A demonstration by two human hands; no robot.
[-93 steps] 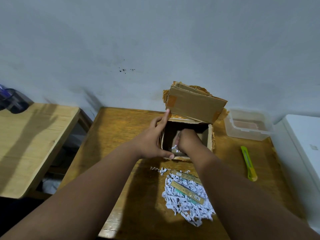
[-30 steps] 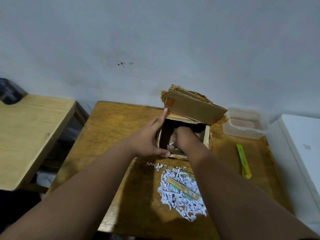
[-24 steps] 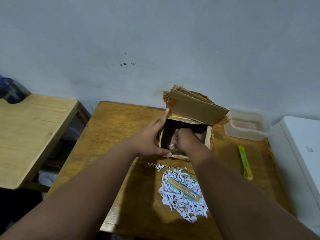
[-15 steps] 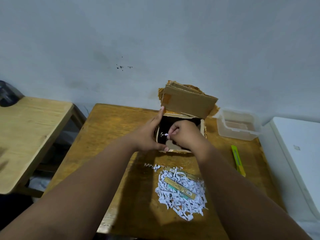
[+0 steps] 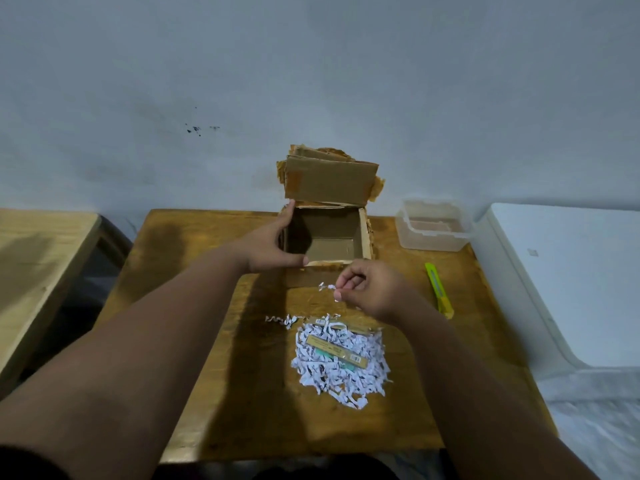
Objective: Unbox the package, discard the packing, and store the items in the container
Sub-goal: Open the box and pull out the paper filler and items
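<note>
An open cardboard box (image 5: 366, 233) stands at the back of the wooden table (image 5: 194, 258), flaps up, its bare bottom showing. My left hand (image 5: 273, 247) grips the box's left wall and front corner. My right hand (image 5: 374, 292) hovers in front of the box, fingers pinched on a few white paper shreds (image 5: 326, 287). A pile of shredded paper (image 5: 341, 368) lies nearer me. On the pile rest two flat brown-and-green packets (image 5: 337, 351). A clear plastic container (image 5: 433, 225) sits open to the right of the box.
A yellow-green utility knife (image 5: 439, 289) lies right of my right hand. A second wooden table (image 5: 38, 265) stands to the left across a gap. A white surface (image 5: 571, 278) borders the right side. The wall is directly behind the box.
My right hand has come out of the box toward me with a pinch of paper shreds. My left hand keeps its hold on the box. The box's bottom now shows bare.
</note>
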